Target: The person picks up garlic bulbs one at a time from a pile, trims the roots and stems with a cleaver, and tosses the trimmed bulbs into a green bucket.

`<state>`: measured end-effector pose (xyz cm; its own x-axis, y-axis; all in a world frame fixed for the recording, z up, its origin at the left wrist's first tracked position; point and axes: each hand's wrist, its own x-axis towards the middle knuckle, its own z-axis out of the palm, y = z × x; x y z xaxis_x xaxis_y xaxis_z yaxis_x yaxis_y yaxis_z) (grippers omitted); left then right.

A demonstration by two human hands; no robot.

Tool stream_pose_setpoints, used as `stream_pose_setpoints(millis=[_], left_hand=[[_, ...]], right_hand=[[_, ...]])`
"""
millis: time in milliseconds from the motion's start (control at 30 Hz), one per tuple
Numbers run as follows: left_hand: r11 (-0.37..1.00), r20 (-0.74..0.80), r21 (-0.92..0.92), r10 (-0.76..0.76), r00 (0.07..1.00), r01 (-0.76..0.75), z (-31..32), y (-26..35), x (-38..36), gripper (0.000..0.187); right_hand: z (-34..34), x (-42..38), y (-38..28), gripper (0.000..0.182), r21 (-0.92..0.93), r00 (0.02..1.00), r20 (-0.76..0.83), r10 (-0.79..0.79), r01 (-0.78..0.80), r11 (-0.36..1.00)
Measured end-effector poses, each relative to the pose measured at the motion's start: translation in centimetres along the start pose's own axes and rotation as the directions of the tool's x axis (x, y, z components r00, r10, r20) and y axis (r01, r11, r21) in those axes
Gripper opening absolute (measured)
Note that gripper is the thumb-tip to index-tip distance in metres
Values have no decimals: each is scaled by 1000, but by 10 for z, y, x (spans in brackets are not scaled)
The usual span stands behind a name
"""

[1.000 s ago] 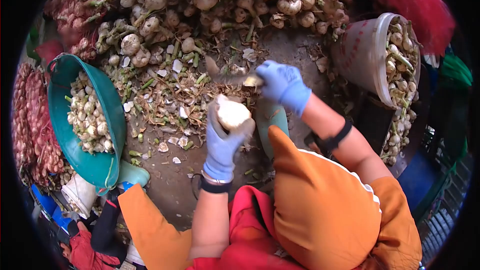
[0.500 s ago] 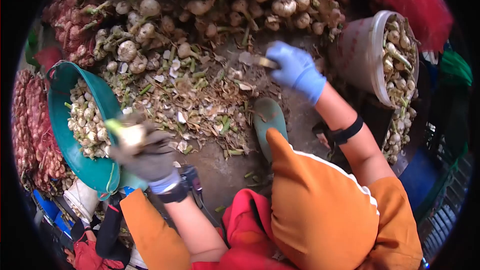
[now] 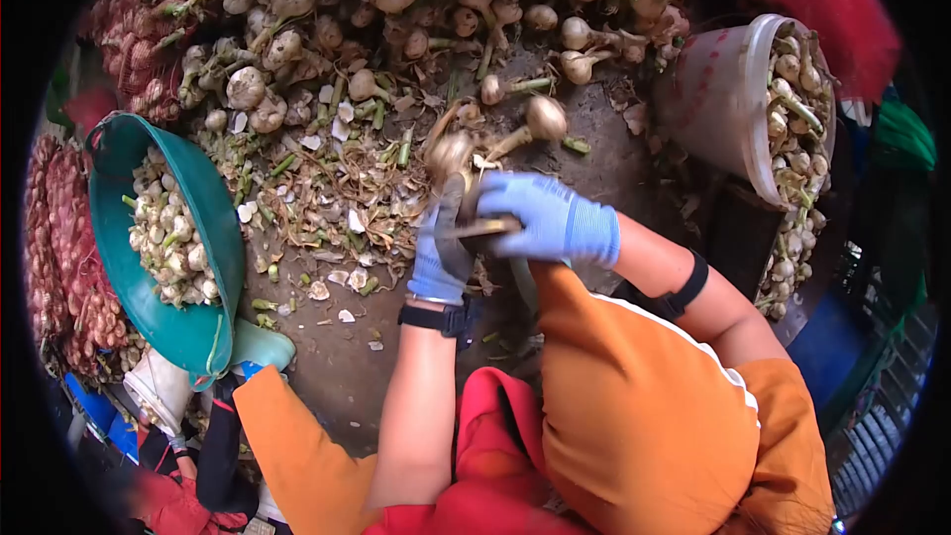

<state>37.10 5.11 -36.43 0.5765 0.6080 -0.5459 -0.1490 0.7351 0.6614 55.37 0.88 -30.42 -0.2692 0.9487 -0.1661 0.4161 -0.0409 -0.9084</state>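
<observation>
Both my hands wear light blue gloves and are close together over the floor debris. My left hand (image 3: 445,248), its glove dark on the palm side, is closed round a garlic bulb (image 3: 451,155) whose blurred head sticks up above the fingers. My right hand (image 3: 543,218) is closed on a small knife (image 3: 483,228), which points left across my left hand. Just above my right hand lies another garlic bulb (image 3: 546,119) with its stem.
A teal tub (image 3: 230,238) of trimmed bulbs stands at left, and a white bucket (image 3: 708,104) of garlic at upper right. A garlic heap (image 3: 396,0) spans the top. Peelings (image 3: 317,203) litter the floor. Another person (image 3: 188,495) is at lower left.
My left hand has moved right from beside the teal tub, and its earlier pale bulb is gone from it. My right hand has moved down and left with the knife. Bulbs in the heap have shifted.
</observation>
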Motion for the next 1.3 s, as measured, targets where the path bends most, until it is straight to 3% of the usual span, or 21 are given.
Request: stream_pose_setpoints(millis=[100, 167, 200, 233, 300, 333, 400, 500, 567, 633, 700, 767, 833, 867, 900, 967, 1033, 1100, 1200, 1267, 1300], left_hand=[[988, -138, -128, -108, 985, 90, 1, 19, -7, 20], [991, -319, 77, 124, 940, -105, 9, 30, -14, 26], [985, -298, -72, 131, 946, -159, 5, 26, -15, 35], [954, -221, 295, 16, 975, 51, -2, 32, -21, 45], [158, 286, 911, 423, 860, -381, -24, 18, -35, 52], [161, 283, 912, 420, 862, -378, -27, 13, -39, 52], [792, -188, 542, 439, 879, -280, -3, 25, -43, 52], [892, -274, 303, 419, 866, -336, -3, 13, -47, 51], [795, -125, 581, 299, 946, -174, -3, 25, -59, 53], [988, -241, 41, 151, 959, -146, 46, 61, -68, 54], [963, -171, 177, 231, 958, -201, 57, 55, -76, 64], [949, -153, 299, 153, 976, -102, 47, 61, -67, 69], [928, -72, 286, 271, 960, -240, 42, 59, -53, 74], [801, -8, 498, 387, 922, -332, 36, 60, -44, 78], [978, -190, 201, 98, 977, -59, 36, 60, -51, 79], [945, -81, 172, 294, 952, -277, 30, 51, -59, 77], [987, -192, 6, 158, 969, -160, 24, 48, -61, 73], [999, -323, -40, -30, 946, 18, 18, 59, -53, 61], [987, -376, -131, 40, 926, -96, 3, 52, -55, 50], [957, -153, -279, 34, 988, -76, 9, 60, -63, 47], [994, -232, 41, 108, 967, -101, 33, 83, -67, 48]], right_hand=[[2, -7, -14, 30, 266, 983, 181, 8, -57, 962], [-21, 2, -21, 31, -55, 942, 70, 329, -326, 944], [-24, 5, -19, 32, -208, 958, -89, 273, -285, 936], [-30, 7, -23, 29, -361, 964, -105, 243, -265, 894], [-28, 12, -31, 26, -579, 992, -49, 113, -120, 806], [-24, 12, -34, 26, -570, 995, -36, 92, -96, 816], [-21, 13, -40, 29, -564, 997, -6, 82, -71, 823], [-22, 15, -41, 27, -534, 995, -33, 89, -93, 840], [-24, 18, -30, 27, -515, 994, -73, 83, -109, 850], [-22, 26, -7, 19, -524, 959, -178, 220, -282, 804], [-39, 29, 15, 17, -391, 882, -322, 343, -454, 801], [-34, 26, 17, 26, 201, 812, -86, 577, -553, 808], [-33, 31, -20, 27, 543, 757, 231, 611, -622, 565], [-18, 45, -27, 29, 640, 930, 25, 368, -298, 708], [-18, 40, -35, 27, 732, 898, 103, 428, -360, 579], [-33, 34, -52, 26, 517, 819, 223, 528, -558, 648], [-16, 38, -32, 27, -5, 992, -115, 54, -55, 998], [-18, 36, -42, 26, -120, 971, -225, -85, 59, 991], [-37, 28, -58, 29, -262, 981, -193, -10, -42, 964], [-33, 24, -39, 25, -351, 988, -135, 75, -118, 929], [-32, 25, -13, 24, -422, 975, -75, 209, -221, 879]])
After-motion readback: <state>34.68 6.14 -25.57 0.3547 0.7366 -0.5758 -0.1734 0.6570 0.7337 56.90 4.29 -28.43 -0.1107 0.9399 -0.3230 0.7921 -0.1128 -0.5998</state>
